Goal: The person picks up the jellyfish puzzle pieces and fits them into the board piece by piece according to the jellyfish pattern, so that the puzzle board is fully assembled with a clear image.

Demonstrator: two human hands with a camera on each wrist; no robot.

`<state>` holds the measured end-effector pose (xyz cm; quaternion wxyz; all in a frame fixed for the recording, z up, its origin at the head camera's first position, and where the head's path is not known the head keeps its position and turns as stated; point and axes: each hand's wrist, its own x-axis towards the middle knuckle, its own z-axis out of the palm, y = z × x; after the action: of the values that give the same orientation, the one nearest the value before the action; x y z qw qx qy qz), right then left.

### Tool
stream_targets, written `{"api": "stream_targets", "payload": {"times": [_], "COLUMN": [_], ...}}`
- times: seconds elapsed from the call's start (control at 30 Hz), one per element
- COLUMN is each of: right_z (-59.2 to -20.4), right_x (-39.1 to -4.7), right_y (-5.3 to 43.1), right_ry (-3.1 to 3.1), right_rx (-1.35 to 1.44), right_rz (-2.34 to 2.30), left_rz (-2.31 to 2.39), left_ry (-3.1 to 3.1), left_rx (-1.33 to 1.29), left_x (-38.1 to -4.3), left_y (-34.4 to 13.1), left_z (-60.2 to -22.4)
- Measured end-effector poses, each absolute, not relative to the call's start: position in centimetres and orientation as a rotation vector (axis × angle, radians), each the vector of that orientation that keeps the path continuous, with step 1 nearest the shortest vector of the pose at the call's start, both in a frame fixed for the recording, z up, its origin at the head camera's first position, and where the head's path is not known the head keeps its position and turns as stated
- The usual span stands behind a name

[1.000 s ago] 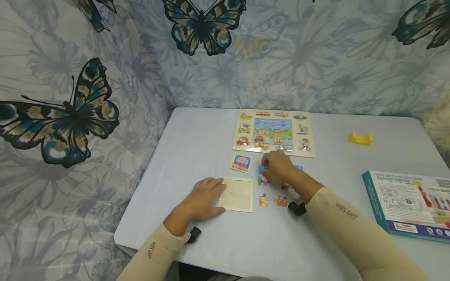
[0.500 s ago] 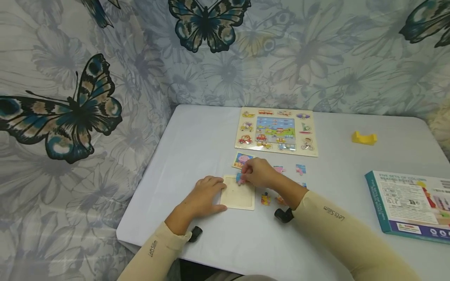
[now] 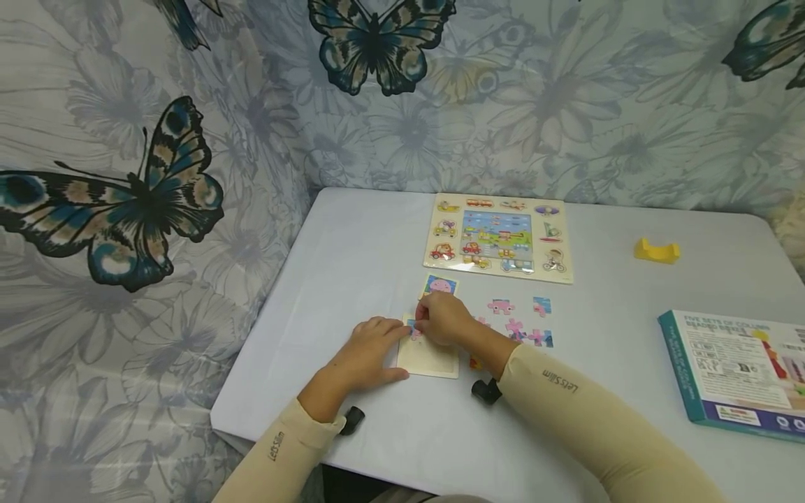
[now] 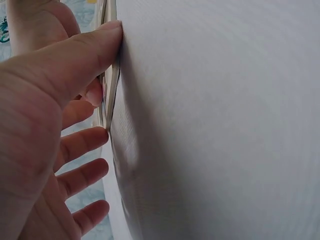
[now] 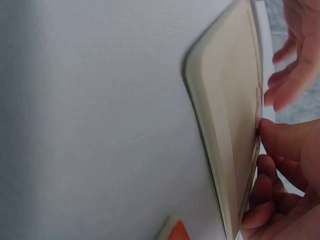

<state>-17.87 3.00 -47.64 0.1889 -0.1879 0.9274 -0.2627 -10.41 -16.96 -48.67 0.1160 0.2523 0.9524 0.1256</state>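
Note:
A shallow square wooden puzzle tray (image 3: 429,362) lies on the white table, mostly bare inside. My left hand (image 3: 370,355) spreads along its left side, thumb and fingertips touching the edge. Over the tray's upper part, my right hand (image 3: 444,319) pinches a small blue-and-pink puzzle piece (image 3: 412,329) at the top left corner. In the right wrist view the thumb (image 5: 282,137) meets that puzzle piece (image 5: 258,107) on the tray. Just above the tray, a small picture card (image 3: 441,283) with a pink figure is partly covered by the right hand.
Several loose puzzle pieces (image 3: 514,329) lie right of the tray, some hidden under the right forearm. A larger vehicle puzzle board (image 3: 497,237) lies at the back. A yellow curved block (image 3: 657,251) and a flat printed box (image 3: 729,370) are on the right.
My right hand has moved left from the loose pieces, carrying a blue-and-pink puzzle piece into the tray's top left corner. The left hand has stayed at the tray's edge.

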Motion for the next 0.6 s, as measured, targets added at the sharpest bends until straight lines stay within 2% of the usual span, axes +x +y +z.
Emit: {"api": "stream_targets", "payload": {"times": [0.33,0.6], "right_z": [-47.7,-46.4], "right_x": [-17.9,-19.2], "right_y": [3.9,11.5], "right_ry": [2.6,2.769], "right_rx": [-0.52,-0.389], "right_rz": [-0.796,-0.598], "left_rz": [0.276,0.247], "left_ry": [2.751,2.762], "left_rx": [0.718,0.715], "left_x": [-10.3,-10.4], "left_y": [-16.6,-16.2], "left_z": [-48.4,-48.1]}}
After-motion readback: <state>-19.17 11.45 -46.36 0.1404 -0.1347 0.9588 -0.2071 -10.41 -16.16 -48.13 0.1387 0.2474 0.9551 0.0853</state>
